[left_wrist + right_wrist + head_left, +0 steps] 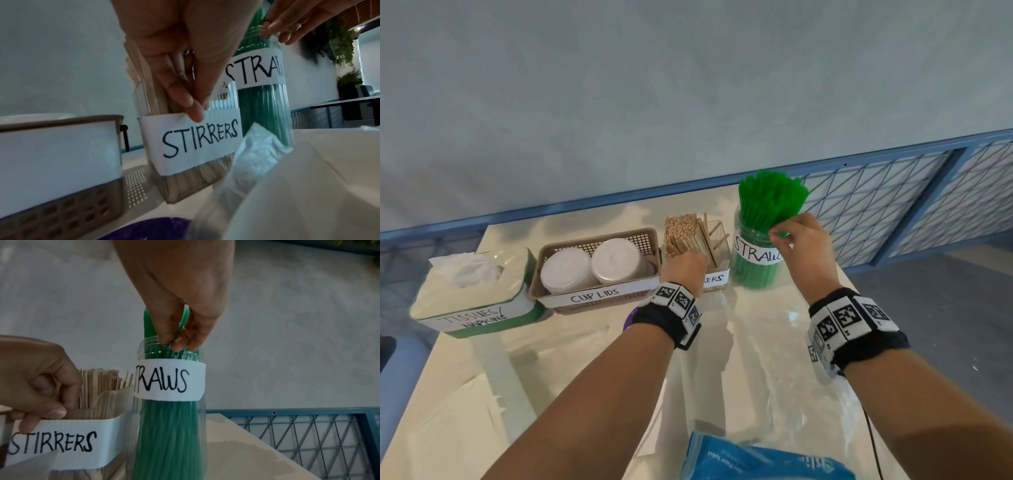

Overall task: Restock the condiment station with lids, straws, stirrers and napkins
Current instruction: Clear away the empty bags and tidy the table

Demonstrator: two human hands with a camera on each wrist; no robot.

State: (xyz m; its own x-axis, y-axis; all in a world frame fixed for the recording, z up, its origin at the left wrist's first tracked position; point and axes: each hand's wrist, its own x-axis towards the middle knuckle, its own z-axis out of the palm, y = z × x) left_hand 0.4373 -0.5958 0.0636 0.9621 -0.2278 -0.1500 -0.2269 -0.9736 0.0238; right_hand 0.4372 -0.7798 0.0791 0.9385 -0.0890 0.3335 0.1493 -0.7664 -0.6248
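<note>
Far out to the left of both hands sits the napkin box (472, 301), marked TISSUES/NAPKINS, with soft white paper puffing out of its top. Next to it is the brown basket (592, 270) marked CUP LIDS, with 2 stacks of white lids (592, 263) lying in it.

The left hand (685, 270) comes next. Its thumb and fingers (193, 110) are pressed together on the front wall of the clear stirrer box (185, 146), right at the top edge of the STIRRERS label. Just behind that pinch stand the wooden stirrers (685, 233), packed tight, with a few leaning loose on the far side. They look thin, stiff and light, so a small bunch is best held around the middle.

Right of that hand is the straw jar (170, 418), just beside the stirrer box. The right hand (801, 240) is above the jar's mouth, fingertips pinching a few green straws (770, 202) low down, near the rim. Above the pinch, the straws fan out. They look very light, smooth and a bit bendy. A hard squeeze could flatten them, and a soft one could let them slip. The jar is tall and full, so it may tip if pushed.

All 4 bins look filled. Close to the person lies a blue pack (763, 459)
</note>
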